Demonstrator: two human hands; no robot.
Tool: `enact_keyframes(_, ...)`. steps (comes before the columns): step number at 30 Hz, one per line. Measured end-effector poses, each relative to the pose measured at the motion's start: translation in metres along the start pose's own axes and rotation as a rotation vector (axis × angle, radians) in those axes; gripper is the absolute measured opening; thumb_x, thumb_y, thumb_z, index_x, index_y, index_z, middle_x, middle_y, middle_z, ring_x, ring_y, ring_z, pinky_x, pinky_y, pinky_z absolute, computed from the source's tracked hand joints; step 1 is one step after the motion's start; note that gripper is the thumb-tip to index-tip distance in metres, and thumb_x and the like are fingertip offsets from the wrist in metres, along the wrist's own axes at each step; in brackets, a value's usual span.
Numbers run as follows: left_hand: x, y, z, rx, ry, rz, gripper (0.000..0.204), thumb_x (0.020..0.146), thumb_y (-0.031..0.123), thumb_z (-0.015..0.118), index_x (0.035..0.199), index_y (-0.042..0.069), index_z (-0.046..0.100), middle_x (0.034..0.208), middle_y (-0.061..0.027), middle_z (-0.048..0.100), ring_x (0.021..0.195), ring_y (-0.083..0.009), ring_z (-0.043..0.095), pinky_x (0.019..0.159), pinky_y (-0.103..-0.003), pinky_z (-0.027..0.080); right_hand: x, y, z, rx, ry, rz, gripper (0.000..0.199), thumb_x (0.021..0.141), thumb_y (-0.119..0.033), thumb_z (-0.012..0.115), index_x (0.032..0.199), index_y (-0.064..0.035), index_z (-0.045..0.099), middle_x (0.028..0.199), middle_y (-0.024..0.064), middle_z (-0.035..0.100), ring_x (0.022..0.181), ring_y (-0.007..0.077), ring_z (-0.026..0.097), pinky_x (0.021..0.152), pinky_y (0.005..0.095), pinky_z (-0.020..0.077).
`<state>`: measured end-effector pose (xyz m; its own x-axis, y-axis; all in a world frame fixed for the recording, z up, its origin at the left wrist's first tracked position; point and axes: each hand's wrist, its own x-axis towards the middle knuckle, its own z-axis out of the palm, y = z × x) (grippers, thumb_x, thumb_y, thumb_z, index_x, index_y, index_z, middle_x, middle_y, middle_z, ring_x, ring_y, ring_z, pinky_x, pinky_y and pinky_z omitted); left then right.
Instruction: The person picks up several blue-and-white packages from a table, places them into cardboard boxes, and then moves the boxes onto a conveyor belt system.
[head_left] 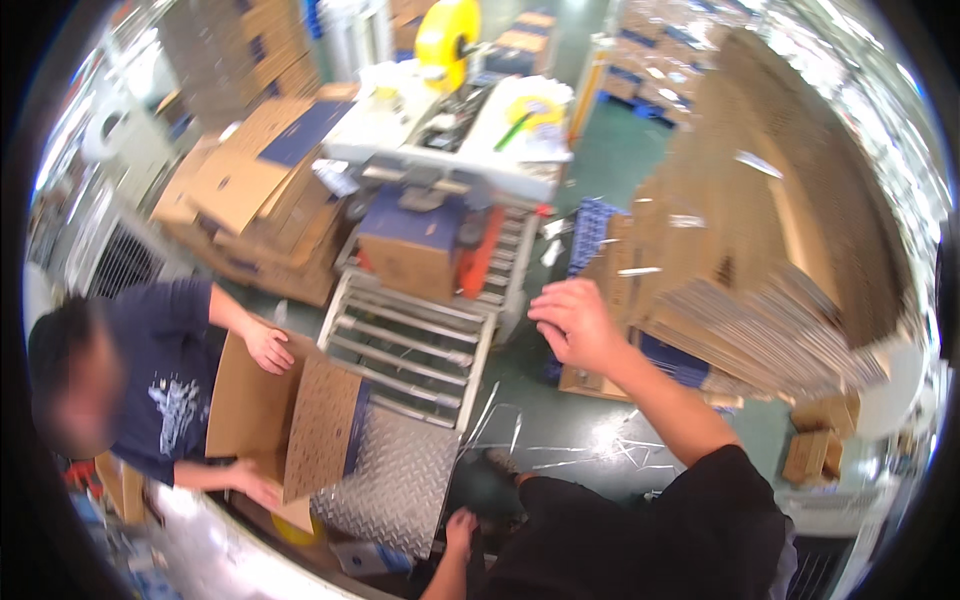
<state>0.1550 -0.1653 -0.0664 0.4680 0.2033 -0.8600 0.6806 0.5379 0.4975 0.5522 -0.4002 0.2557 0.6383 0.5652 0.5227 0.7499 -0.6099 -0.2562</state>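
Note:
My right hand (577,322) is raised with its fingers apart, empty, close to the edge of a tall stack of flattened cardboard boxes (760,230) on my right. My left hand (461,529) is low at the bottom edge, beside a diamond-pattern metal plate (400,480); its fingers are mostly hidden. A co-worker in a dark blue shirt at the left holds an open cardboard box (290,415) with both hands (268,348).
A roller conveyor (415,345) leads to a taping machine (450,150) with a blue-topped carton (412,245) in it. A yellow tape roll (447,38) stands above. Flat cartons (260,190) lie piled at the left. Plastic strap scraps (560,450) litter the green floor.

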Motion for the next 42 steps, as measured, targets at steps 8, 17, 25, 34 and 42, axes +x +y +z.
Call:
enact_keyframes(8, -0.007, -0.137, -0.14, 0.173, 0.0, 0.081, 0.027, 0.095, 0.011, 0.066, 0.118, -0.003, 0.067, 0.086, -0.0022, 0.067, 0.074, -0.0114, 0.06, 0.068, -0.026, 0.049, 0.036, -0.104, -0.316, -1.026, 0.662, 0.101, 0.015, 0.085, -0.006, 0.067, 0.095, -0.015, 0.074, 0.095, 0.0027, 0.07, 0.092, 0.0229, 0.062, 0.087, 0.0368, 0.0453)
enact_keyframes(17, -0.02, -0.099, -0.117, 0.142, -0.106, 0.307, 0.035, 0.095, 0.011, 0.067, 0.125, -0.005, 0.062, 0.101, -0.0104, 0.071, 0.09, -0.0173, 0.07, 0.077, -0.029, 0.056, -0.025, -0.104, -0.437, -1.04, 0.259, 0.975, 0.021, 0.082, -0.016, 0.06, 0.095, -0.012, 0.076, 0.095, 0.0131, 0.075, 0.097, 0.0336, 0.07, 0.085, 0.0439, 0.0546)
enact_keyframes(25, -0.056, -0.118, -0.142, 0.249, -0.044, 0.359, 0.037, 0.091, 0.01, 0.067, 0.125, -0.005, 0.063, 0.1, -0.0096, 0.07, 0.086, -0.0161, 0.068, 0.073, -0.028, 0.055, -0.121, -0.093, -0.478, -1.112, 0.291, 1.005, 0.03, 0.086, -0.01, 0.061, 0.112, -0.0139, 0.075, 0.112, 0.0088, 0.073, 0.11, 0.0313, 0.066, 0.091, 0.0439, 0.0536)
enact_keyframes(34, -0.106, -0.014, -0.107, 0.478, -0.051, 0.754, 0.05, 0.093, 0.015, 0.067, 0.138, -0.002, 0.054, 0.13, -0.0179, 0.065, 0.12, -0.026, 0.063, 0.103, -0.038, 0.049, -0.053, -0.305, -0.383, -0.686, 0.563, -0.43, 0.019, 0.078, 0.014, 0.07, 0.094, 0.0038, 0.071, 0.08, 0.0121, 0.068, 0.074, 0.0244, 0.064, 0.067, 0.032, 0.0493)
enact_keyframes(42, -0.263, 0.139, -0.02, 0.561, 0.227, 1.495, 0.105, 0.068, 0.025, 0.089, 0.153, 0.003, 0.033, 0.155, -0.0263, 0.034, 0.142, -0.0429, 0.036, 0.118, -0.051, 0.027, -0.016, -0.416, -0.309, -0.056, -0.02, -0.882, 0.009, 0.075, -0.008, 0.078, 0.083, -0.0057, 0.073, 0.075, 0.0038, 0.069, 0.06, 0.0187, 0.063, 0.049, 0.0298, 0.0472)
